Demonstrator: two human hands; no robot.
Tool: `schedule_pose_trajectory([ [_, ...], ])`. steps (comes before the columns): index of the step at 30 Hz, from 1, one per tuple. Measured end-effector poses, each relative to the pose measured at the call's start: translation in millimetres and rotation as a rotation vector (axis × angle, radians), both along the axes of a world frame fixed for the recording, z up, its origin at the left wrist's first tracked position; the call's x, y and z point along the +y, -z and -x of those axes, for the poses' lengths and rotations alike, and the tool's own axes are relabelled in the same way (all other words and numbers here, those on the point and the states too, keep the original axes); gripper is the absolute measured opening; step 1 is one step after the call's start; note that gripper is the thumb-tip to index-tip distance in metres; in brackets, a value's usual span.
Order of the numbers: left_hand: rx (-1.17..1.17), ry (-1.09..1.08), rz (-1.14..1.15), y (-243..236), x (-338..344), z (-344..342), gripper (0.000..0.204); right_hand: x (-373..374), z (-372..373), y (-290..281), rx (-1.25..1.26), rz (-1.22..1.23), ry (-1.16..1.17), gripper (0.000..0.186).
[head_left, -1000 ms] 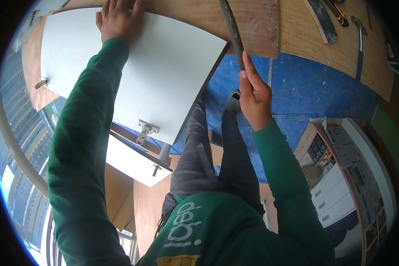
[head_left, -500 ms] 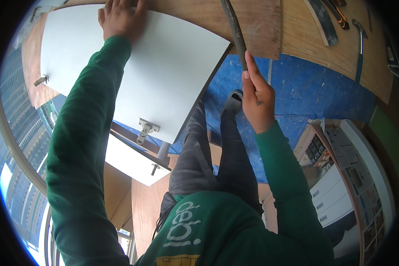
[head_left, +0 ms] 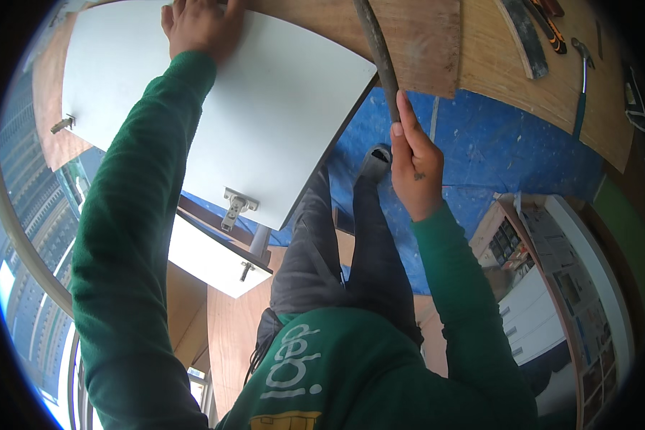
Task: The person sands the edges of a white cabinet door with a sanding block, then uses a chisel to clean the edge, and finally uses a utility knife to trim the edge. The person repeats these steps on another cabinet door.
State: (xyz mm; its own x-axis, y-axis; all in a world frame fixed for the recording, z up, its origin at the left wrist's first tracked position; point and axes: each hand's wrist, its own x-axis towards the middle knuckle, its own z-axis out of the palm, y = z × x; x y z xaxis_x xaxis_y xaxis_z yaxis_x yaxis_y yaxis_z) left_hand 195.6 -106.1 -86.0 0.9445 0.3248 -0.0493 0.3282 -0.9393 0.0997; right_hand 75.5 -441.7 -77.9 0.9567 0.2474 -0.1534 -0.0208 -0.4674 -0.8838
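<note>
A large white cabinet door (head_left: 279,93) lies on the wooden work surface, with a metal hinge (head_left: 236,208) on its near edge and another hinge (head_left: 63,124) at its left corner. My left hand (head_left: 202,29) rests flat on the door's far part, fingers spread; their tips run toward the picture's top edge. In front of me, right of the door's corner, my right hand (head_left: 417,168) holds a long, dark, slightly curved stick (head_left: 380,54). Its thumb and a straightened finger press along the near end. The stick's far end leaves the picture at the top.
A second white door (head_left: 211,254) with a hinge lies lower, left of my legs. On the plywood (head_left: 505,86) at far right are a hammer (head_left: 583,86), a utility knife (head_left: 552,32) and a dark strip (head_left: 524,43). Blue sheeting (head_left: 494,143) covers the floor; a cardboard box (head_left: 545,265) stands right.
My right hand and the stick have shifted slightly nearer to me. My left hand stays on the door, and the whole view has moved a little.
</note>
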Motion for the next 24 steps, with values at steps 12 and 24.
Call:
schedule_pose_trajectory([
  [12, 0.052, -0.011, -0.008, -4, -5, -2, 0.065, 17, -27, 2, 0.128, 0.047, -0.014, 0.053],
  [24, -0.025, -0.002, 0.018, -3, -2, 0, 0.063, -18, 50, -11, 0.591, -0.224, 0.062, 0.027],
])
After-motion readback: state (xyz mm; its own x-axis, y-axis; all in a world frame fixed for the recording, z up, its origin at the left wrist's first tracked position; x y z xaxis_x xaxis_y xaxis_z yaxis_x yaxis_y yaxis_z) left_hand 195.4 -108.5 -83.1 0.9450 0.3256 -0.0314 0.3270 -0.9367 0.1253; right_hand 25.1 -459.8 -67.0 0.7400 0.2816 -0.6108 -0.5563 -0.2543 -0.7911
